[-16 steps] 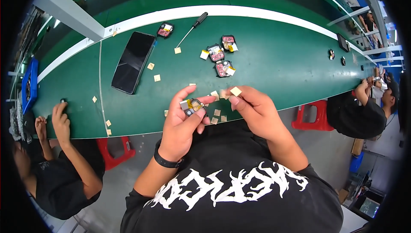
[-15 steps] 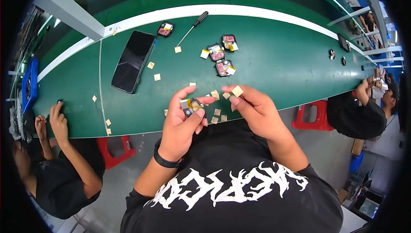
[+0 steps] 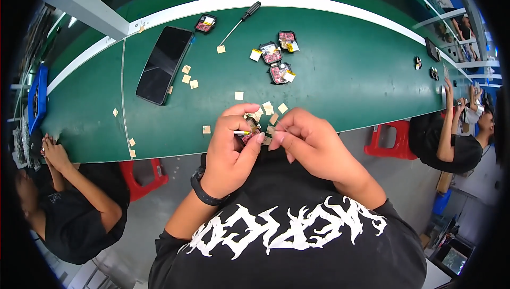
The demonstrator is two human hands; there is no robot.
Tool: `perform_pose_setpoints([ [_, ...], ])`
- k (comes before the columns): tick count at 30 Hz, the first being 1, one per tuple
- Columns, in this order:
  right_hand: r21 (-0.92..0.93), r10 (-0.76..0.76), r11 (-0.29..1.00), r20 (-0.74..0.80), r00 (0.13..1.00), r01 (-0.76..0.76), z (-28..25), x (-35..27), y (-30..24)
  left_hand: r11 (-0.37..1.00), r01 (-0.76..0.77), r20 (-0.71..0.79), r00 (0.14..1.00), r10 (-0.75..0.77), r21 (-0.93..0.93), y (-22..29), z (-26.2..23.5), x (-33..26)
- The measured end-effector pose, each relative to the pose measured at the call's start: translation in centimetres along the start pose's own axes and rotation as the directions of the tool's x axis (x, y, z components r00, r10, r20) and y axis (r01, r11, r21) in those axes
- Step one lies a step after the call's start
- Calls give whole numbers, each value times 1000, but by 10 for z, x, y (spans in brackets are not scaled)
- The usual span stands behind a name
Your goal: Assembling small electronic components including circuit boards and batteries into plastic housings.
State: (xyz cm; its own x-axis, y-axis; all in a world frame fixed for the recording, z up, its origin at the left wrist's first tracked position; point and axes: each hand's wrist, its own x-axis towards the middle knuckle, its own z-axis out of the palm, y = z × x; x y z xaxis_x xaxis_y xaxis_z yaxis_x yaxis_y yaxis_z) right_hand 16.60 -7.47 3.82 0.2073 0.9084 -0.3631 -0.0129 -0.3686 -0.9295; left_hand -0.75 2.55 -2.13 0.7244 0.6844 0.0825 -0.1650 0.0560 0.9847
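My left hand is wrapped round a small black electronic device case, its red circuit board partly showing between thumb and fingers. Close beside it, my right hand has thumb and forefinger pinched together; I cannot make out what lies in the pinch. Small cream square pads are scattered on the table around and beyond both hands. Three similar open cases with red boards and silver batteries sit together farther up the table, and another case lies at the far left.
A black phone-like slab and a screwdriver lie on the green table. A grey post rises at the far left. Two people in black work at either side, near red stools. A blue tray stands at the left edge.
My right hand has moved left and down toward the case, and the cream pad at its fingertips no longer shows there. My left hand has tilted the case. The view has shifted slightly.
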Motion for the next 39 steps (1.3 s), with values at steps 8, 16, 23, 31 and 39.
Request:
perform_pose_setpoints([
  [8,132,146,979,57,988,-152,4,5,1,846,-248,50,966,255,472,5,5,6],
  [16,284,268,917,79,960,-279,3,10,3,864,-161,-17,981,192,477,-2,6,2],
  [23,311,270,908,77,960,-281,0,14,10,841,-219,63,974,216,494,-10,2,3],
  [31,338,289,890,100,952,-306,2,16,16,851,-217,83,976,202,478,-14,-1,4],
  [39,380,285,880,59,957,-285,5,15,17,880,-161,36,986,162,448,-13,1,4],
])
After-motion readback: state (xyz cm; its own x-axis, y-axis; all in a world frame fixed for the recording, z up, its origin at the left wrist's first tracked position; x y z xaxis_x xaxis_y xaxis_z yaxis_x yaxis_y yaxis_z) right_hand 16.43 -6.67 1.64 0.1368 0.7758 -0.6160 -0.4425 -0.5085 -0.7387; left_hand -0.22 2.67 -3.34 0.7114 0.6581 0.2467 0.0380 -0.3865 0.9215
